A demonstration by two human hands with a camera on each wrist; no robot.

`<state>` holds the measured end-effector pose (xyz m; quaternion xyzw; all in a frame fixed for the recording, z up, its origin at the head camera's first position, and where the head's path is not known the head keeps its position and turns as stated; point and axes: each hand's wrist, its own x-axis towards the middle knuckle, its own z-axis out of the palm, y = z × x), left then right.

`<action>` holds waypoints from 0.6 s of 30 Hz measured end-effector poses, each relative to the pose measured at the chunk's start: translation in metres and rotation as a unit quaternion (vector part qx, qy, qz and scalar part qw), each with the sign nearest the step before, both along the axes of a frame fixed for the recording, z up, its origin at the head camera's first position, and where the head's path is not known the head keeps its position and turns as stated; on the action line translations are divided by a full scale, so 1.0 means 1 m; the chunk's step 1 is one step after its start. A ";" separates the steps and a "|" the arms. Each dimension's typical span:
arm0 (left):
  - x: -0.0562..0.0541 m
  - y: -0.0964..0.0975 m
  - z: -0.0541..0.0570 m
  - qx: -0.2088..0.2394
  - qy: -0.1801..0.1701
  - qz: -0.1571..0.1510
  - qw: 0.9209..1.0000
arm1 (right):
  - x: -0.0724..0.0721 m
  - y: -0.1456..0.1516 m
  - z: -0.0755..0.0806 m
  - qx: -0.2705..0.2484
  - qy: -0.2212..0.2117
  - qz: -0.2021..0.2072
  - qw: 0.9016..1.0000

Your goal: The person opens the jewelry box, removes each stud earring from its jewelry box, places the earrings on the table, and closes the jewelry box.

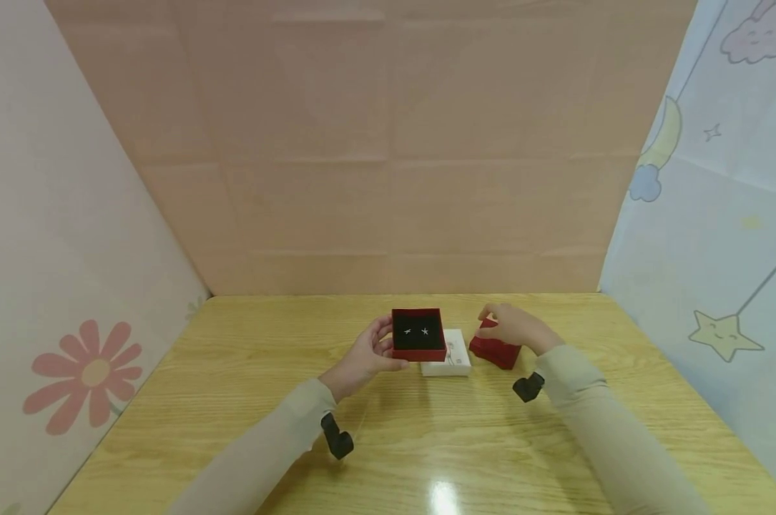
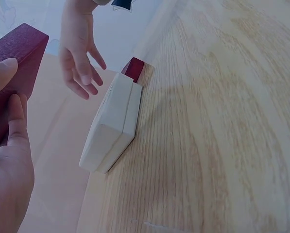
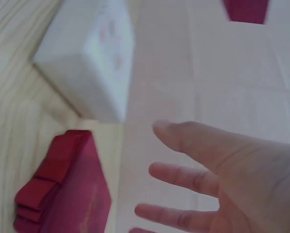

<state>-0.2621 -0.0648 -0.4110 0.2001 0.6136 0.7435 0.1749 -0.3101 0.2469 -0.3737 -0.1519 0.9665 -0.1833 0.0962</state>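
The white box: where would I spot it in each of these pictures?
Head: the white box lies below and right of centre, partly covered by the red box.
Left wrist: the white box is just left of centre.
Right wrist: the white box is at the upper left.
Shared landmark: the right hand, in all three.

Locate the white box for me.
In the head view, the white box sits on the table right of centre, partly hidden by the red box in the left hand, with the red ribboned item just to its right.
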 end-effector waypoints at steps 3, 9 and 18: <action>0.000 -0.001 0.000 0.001 -0.002 -0.004 1.000 | 0.003 0.000 0.006 -0.041 0.009 0.007 0.999; 0.002 -0.005 -0.002 -0.009 -0.004 -0.011 1.000 | 0.007 -0.003 0.008 -0.081 -0.003 -0.010 0.997; 0.013 -0.029 -0.010 -0.091 -0.017 -0.013 0.996 | 0.009 -0.002 0.003 -0.073 0.002 -0.012 0.997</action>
